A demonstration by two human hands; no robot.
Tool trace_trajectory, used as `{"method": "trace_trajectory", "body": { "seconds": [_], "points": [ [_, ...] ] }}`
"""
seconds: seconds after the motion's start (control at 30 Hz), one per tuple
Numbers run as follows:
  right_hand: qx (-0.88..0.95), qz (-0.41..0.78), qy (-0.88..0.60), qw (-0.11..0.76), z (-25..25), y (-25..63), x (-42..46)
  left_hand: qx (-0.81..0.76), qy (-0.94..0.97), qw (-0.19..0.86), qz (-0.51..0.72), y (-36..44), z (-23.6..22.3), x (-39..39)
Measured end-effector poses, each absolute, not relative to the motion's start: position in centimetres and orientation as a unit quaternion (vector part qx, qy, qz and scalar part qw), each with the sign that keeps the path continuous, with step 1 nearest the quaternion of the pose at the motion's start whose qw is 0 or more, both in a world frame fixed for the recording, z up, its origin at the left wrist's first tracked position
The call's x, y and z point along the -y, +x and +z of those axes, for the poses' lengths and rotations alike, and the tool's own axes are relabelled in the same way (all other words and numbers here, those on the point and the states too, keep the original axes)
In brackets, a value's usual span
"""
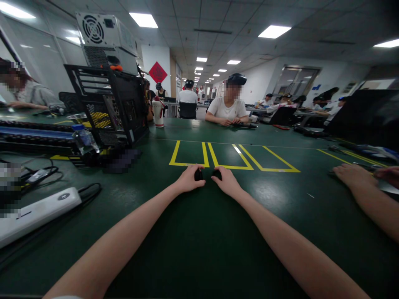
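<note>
Both my arms stretch forward over the dark green table [199, 232]. My left hand [189, 179] is closed round a small black object [198, 174]. My right hand [227, 181] is closed round another small black object [217, 174]. The two hands sit close together, knuckles almost touching, just in front of yellow tape rectangles [188, 154] marked on the table. What the black objects are I cannot make out.
A black open computer case [109, 104] with a grey power supply [106, 39] on top stands at the left, beside a water bottle [84, 141]. A white power strip [37, 211] and cables lie near left. Another person's hand [352, 174] rests at right. People sit across the table.
</note>
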State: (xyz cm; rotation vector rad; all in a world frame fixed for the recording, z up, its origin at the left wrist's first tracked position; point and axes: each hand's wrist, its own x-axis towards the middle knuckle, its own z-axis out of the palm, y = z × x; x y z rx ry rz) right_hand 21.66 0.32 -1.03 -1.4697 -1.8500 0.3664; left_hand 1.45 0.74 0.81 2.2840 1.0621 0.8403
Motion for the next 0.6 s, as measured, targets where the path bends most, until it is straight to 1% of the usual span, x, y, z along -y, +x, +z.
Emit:
{"method": "trace_trajectory", "body": {
  "seconds": [0.2,0.37,0.5,0.6],
  "points": [
    [0.706,0.089,-0.625,0.32,-1.0,22.4,-1.4,-0.421,0.824,0.215,0.312,3.3,0.5,-2.4],
    [0.708,0.024,-0.644,0.287,-0.5,21.7,-0.3,-0.455,0.798,0.189,0.347,5.5,0.1,-3.2],
    [0.723,0.044,-0.631,0.279,0.2,21.2,2.2,-0.403,0.822,0.215,0.34,4.6,0.7,-1.1],
    [0.75,0.121,-0.594,0.263,1.4,21.0,6.0,-0.368,0.849,0.244,0.291,3.0,1.9,2.3]
  ]
}}
